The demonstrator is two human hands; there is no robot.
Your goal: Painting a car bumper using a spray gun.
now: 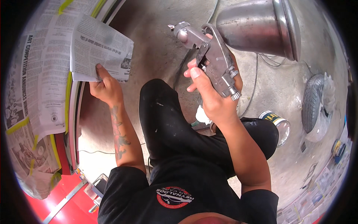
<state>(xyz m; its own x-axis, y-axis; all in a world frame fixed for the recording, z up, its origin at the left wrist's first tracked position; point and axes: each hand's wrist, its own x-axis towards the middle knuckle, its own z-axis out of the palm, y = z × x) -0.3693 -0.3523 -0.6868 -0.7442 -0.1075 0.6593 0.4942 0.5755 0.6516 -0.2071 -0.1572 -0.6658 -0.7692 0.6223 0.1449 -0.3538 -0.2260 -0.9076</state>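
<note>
My left hand [106, 86] grips a folded newspaper sheet [99, 44] against a car body [74, 149] covered in newspaper [44, 89] and yellow tape [68, 100]. My right hand [210, 93] holds a metal spray gun [214, 65] upraised over my bent legs [164, 119], its nozzle end pointing to the upper left. A large metal cup [253, 26] with a ridged rim shows just behind the gun at upper right; whether it is joined to the gun I cannot tell. A white crumpled item [203, 115] is partly hidden below my right hand.
Cables [255, 86] run over the concrete floor [279, 97]. On the right are a tin can [279, 132], a tire [311, 104] with plastic beside it and a small dark can [337, 151]. A red panel [56, 201] and a metal tool [99, 186] are at lower left.
</note>
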